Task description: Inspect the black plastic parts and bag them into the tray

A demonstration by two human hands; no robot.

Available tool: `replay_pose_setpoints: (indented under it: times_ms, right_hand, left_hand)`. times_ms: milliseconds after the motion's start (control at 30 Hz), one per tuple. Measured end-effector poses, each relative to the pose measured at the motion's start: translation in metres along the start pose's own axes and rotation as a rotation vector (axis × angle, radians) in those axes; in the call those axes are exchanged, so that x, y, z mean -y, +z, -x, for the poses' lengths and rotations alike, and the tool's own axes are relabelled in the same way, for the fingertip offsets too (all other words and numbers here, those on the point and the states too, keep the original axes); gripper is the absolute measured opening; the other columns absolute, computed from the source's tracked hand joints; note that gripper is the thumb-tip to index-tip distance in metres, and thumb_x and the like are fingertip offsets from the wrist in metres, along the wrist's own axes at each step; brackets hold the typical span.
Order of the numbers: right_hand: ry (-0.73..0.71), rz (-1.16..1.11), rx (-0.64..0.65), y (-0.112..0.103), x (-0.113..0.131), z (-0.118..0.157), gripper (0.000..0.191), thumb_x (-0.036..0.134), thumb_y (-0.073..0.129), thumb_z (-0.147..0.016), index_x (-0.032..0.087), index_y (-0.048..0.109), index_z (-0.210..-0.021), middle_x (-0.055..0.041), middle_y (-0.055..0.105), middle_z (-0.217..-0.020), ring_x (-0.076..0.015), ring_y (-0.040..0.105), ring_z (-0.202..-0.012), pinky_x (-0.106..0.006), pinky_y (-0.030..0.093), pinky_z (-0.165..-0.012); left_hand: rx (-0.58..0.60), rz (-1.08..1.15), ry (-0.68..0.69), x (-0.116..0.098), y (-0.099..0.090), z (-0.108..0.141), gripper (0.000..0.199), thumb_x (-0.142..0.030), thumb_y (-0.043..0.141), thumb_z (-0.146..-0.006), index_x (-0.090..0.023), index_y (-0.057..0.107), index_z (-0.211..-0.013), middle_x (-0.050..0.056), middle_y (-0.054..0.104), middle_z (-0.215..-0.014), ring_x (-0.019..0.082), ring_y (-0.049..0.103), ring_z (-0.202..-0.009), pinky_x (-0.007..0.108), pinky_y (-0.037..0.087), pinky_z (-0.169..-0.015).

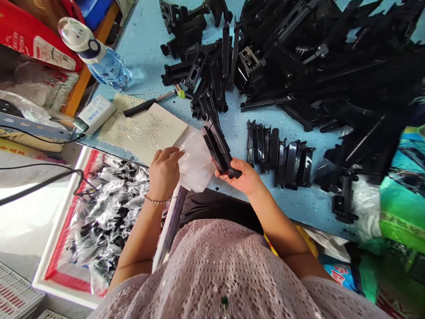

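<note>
My right hand (241,176) grips the lower end of a long black plastic part (217,146), which is tilted with its far end up and to the left. My left hand (165,173) is closed, thumb and fingers together at the near edge of a pale block (162,128). Anything between those fingertips is too small or hidden to make out. On the block lies a scatter of tiny silvery pieces (155,130). Thin clear plastic bags (197,161) are spread between my two hands, by the table edge.
A row of black parts (279,155) lies right of my right hand, and a large heap (318,66) fills the back right. A black-handled hammer (152,103) and a water bottle (106,62) are at left. Below stands a crate (55,261) of bagged parts.
</note>
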State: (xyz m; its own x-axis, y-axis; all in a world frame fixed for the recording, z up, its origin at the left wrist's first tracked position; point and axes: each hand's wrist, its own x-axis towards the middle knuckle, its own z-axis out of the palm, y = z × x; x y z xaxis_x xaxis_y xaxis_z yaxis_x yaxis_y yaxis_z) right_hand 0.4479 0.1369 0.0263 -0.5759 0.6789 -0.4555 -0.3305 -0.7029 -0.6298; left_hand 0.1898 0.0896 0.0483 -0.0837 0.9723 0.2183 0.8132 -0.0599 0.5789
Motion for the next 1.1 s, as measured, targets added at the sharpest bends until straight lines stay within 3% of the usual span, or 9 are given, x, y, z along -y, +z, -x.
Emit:
replay_pose_setpoints:
  times_ms: [133,267,467,600,700,767,900,1000,1100]
  right_hand:
    - [-0.045,0.080,0.117,-0.005,-0.006,0.032,0.036,0.050,0.070,-0.082,0.018,0.072,-0.100,-0.0062,0.075,-0.090,-0.0159,0.069,-0.070,-0.026,0.051,-0.057]
    - [0.252,-0.028,0.351,-0.006,-0.026,0.046,0.045,0.059,0.064,-0.084,0.015,0.070,-0.090,-0.0066,0.075,-0.077,-0.0128,0.062,-0.053,-0.023,0.043,-0.045]
    - [0.224,0.061,0.154,0.008,-0.038,0.016,0.062,0.063,0.072,-0.080,0.016,0.061,-0.118,-0.0037,0.073,-0.073,-0.0118,0.057,-0.048,-0.021,0.037,-0.041]
    - [-0.073,0.459,-0.102,0.020,-0.032,0.015,0.098,0.052,0.072,-0.090,0.027,0.011,-0.162,0.0041,0.069,-0.080,-0.0158,0.063,-0.060,-0.027,0.053,-0.054]
    - [-0.208,0.772,-0.103,0.023,-0.032,0.035,0.084,0.052,0.062,-0.097,0.029,0.018,-0.165,-0.0091,0.071,-0.122,-0.0251,0.071,-0.110,-0.042,0.062,-0.093]
    - [-0.230,0.805,0.010,0.022,-0.030,0.050,0.076,0.053,0.064,-0.095,0.030,0.034,-0.161,-0.0124,0.056,-0.153,-0.0300,0.056,-0.140,-0.049,0.053,-0.113]
    - [-0.054,0.578,0.288,0.020,-0.023,0.059,0.057,0.047,0.065,-0.097,0.033,0.052,-0.151,-0.0110,0.060,-0.151,-0.0305,0.066,-0.130,-0.051,0.060,-0.104]
    - [-0.053,0.538,0.287,0.024,-0.023,0.047,0.039,0.036,0.066,-0.099,0.033,0.065,-0.139,-0.0083,0.071,-0.136,-0.0238,0.074,-0.112,-0.043,0.064,-0.096]
    - [-0.098,0.517,0.184,0.024,-0.025,0.034,0.031,0.032,0.068,-0.099,0.030,0.071,-0.129,-0.0057,0.077,-0.123,-0.0187,0.075,-0.105,-0.035,0.063,-0.093]
  left_hand:
    - [0.096,0.187,0.017,-0.006,0.005,-0.003,0.048,-0.008,0.052,-0.088,-0.024,0.074,-0.128,0.010,0.071,-0.127,0.018,0.068,-0.088,0.035,0.060,-0.083]
    - [0.161,0.267,0.044,-0.005,0.005,-0.001,0.060,-0.006,0.053,-0.087,-0.027,0.064,-0.142,0.012,0.066,-0.134,0.013,0.067,-0.081,0.031,0.061,-0.077]
    - [0.172,0.198,0.294,-0.027,0.003,0.033,0.075,-0.001,0.049,-0.091,-0.026,0.041,-0.161,0.015,0.055,-0.151,0.026,0.059,-0.138,0.042,0.056,-0.114]
    - [0.311,0.386,0.376,-0.052,0.015,0.047,0.077,0.002,0.043,-0.090,-0.024,0.038,-0.162,0.015,0.056,-0.153,0.024,0.055,-0.145,0.041,0.052,-0.119]
    - [0.391,0.524,0.286,-0.066,0.016,0.048,0.065,-0.007,0.056,-0.088,-0.022,0.054,-0.152,0.015,0.058,-0.153,0.028,0.057,-0.142,0.044,0.053,-0.118]
    - [0.383,0.563,0.202,-0.073,0.004,0.050,0.047,-0.016,0.062,-0.091,-0.023,0.068,-0.137,0.015,0.067,-0.142,0.030,0.066,-0.132,0.045,0.056,-0.114]
    - [0.204,0.393,0.189,-0.080,-0.036,0.072,0.026,-0.022,0.061,-0.098,-0.025,0.075,-0.120,0.010,0.078,-0.120,0.026,0.077,-0.110,0.041,0.066,-0.100]
    - [0.235,0.113,-0.012,-0.045,-0.057,0.100,0.028,-0.024,0.062,-0.099,-0.023,0.072,-0.125,0.010,0.075,-0.123,0.022,0.076,-0.107,0.035,0.065,-0.097]
    - [0.465,-0.155,-0.595,0.028,-0.065,0.129,0.023,-0.023,0.060,-0.099,-0.018,0.075,-0.116,0.012,0.072,-0.124,0.024,0.072,-0.113,0.038,0.057,-0.107]
